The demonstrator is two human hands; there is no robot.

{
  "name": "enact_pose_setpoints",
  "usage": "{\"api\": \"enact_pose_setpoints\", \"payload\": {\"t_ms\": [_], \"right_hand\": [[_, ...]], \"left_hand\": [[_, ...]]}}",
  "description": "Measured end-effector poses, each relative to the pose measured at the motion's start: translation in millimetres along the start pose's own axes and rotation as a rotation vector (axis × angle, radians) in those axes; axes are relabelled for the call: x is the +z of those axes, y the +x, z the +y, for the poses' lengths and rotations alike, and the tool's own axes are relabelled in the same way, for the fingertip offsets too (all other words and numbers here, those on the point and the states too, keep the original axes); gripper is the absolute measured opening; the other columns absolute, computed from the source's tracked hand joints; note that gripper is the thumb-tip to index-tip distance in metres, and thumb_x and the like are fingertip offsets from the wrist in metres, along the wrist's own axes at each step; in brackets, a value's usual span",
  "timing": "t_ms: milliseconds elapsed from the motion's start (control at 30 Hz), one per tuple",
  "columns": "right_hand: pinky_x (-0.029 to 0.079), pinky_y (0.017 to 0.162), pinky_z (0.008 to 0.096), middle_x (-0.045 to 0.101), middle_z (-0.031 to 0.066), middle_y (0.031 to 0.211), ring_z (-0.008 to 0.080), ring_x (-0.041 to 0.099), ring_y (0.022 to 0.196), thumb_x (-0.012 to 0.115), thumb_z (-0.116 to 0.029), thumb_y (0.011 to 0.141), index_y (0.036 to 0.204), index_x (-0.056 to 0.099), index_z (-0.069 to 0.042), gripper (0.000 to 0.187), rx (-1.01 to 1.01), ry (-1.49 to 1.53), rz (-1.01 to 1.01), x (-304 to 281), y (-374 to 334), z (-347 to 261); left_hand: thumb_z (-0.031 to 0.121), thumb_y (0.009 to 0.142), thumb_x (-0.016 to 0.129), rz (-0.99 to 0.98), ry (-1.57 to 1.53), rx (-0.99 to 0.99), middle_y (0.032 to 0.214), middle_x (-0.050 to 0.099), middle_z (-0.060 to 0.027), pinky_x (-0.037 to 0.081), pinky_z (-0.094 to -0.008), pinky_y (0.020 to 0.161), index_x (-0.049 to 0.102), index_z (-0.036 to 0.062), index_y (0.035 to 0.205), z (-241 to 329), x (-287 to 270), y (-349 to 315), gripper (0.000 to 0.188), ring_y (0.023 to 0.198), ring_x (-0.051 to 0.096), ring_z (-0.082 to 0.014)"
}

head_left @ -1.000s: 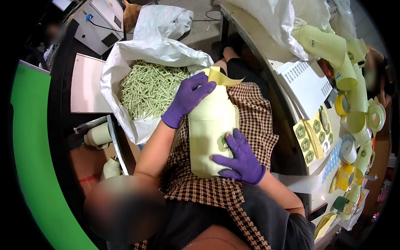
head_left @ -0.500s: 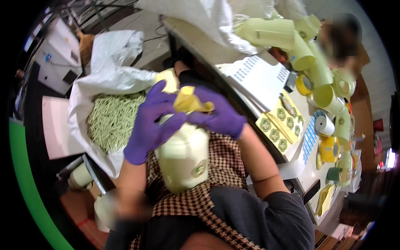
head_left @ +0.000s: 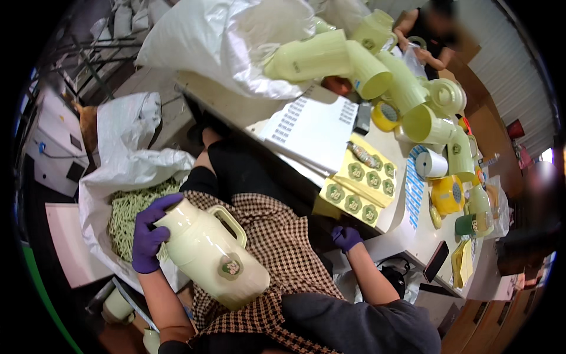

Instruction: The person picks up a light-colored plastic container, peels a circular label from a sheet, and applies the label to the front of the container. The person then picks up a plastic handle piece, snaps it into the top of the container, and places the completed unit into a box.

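A glossy pale green vacuum jug (head_left: 215, 253) with a side handle lies tilted across my lap, its neck toward the upper left. On its body shows a round green and brown sticker (head_left: 230, 267). My left hand (head_left: 150, 234), in a purple glove, is closed round the jug's neck, the thumb over the near side. My right hand (head_left: 346, 237), also gloved in purple, is away from the jug, low beside the table's near edge. Its fingers are curled in, and what they hold, if anything, is hidden.
A white sack of green paper shreds (head_left: 127, 221) stands at my left. On the table lie yellow sticker sheets (head_left: 359, 189), a white paper stack (head_left: 312, 127), yellow tape rolls (head_left: 446, 194), a phone (head_left: 436, 261) and several pale green jug bodies (head_left: 368, 71). A person (head_left: 433, 38) works at the far side.
My right hand has left the jug's mouth and moved right toward the table. The yellow piece at the mouth is out of sight. The jug has tilted left, its handle now showing.
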State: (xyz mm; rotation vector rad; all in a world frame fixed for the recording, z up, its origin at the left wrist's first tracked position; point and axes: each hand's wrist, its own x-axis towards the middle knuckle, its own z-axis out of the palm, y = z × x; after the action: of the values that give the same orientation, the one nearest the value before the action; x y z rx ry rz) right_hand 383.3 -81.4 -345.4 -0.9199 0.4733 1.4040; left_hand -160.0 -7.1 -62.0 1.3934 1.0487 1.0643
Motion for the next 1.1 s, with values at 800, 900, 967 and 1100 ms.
{"api": "enact_pose_setpoints", "payload": {"t_ms": [800, 900, 967, 1100], "right_hand": [[0.051, 0.091, 0.0477, 0.068, 0.0192, 0.108, 0.037, 0.065, 0.101, 0.07, -0.036, 0.088, 0.142, 0.053, -0.011, 0.061, -1.531, -2.269, -0.092, 231.9, -87.1, -112.3], [0.051, 0.091, 0.0489, 0.067, 0.017, 0.099, 0.0369, 0.065, 0.097, 0.071, -0.033, 0.086, 0.139, 0.056, -0.012, 0.059, -1.492, -2.274, -0.077, 247.3, -79.1, -102.5], [0.052, 0.088, 0.0467, 0.066, 0.0159, 0.096, 0.0377, 0.065, 0.096, 0.072, -0.026, 0.083, 0.126, 0.064, -0.011, 0.047, -1.405, -2.162, -0.066, 248.4, -94.2, -98.0], [0.054, 0.082, 0.0427, 0.065, 0.0163, 0.099, 0.0378, 0.065, 0.094, 0.072, -0.016, 0.083, 0.121, 0.07, -0.01, 0.039, -1.405, -1.898, -0.242, 261.5, -99.7, -109.9]], "left_hand": [[0.032, 0.089, 0.07, 0.046, 1.219, 0.268, 0.096, 0.067, -0.0123, 0.049, -0.0491, 0.087, 0.068, 0.0077, 0.094, -60.5, 78.1, 118.0, 0.025, 0.094, 0.065, -0.0349], [0.028, 0.089, 0.073, 0.059, 1.01, 0.656, 0.113, 0.069, -0.0157, 0.049, -0.0469, 0.096, 0.068, 0.0054, 0.108, -20.7, 106.6, 131.1, 0.031, 0.106, 0.065, -0.0369], [0.028, 0.087, 0.075, -0.124, 0.927, 0.73, 0.122, 0.068, -0.0164, 0.047, -0.0453, 0.103, 0.069, 0.0044, 0.112, 24.1, 152.7, 142.9, 0.035, 0.114, 0.063, -0.0365], [0.033, 0.088, 0.073, -0.398, 0.721, 0.941, 0.122, 0.065, -0.0145, 0.045, -0.0454, 0.104, 0.066, 0.0032, 0.114, 17.8, 247.7, 181.8, 0.04, 0.115, 0.06, -0.0338]]}}
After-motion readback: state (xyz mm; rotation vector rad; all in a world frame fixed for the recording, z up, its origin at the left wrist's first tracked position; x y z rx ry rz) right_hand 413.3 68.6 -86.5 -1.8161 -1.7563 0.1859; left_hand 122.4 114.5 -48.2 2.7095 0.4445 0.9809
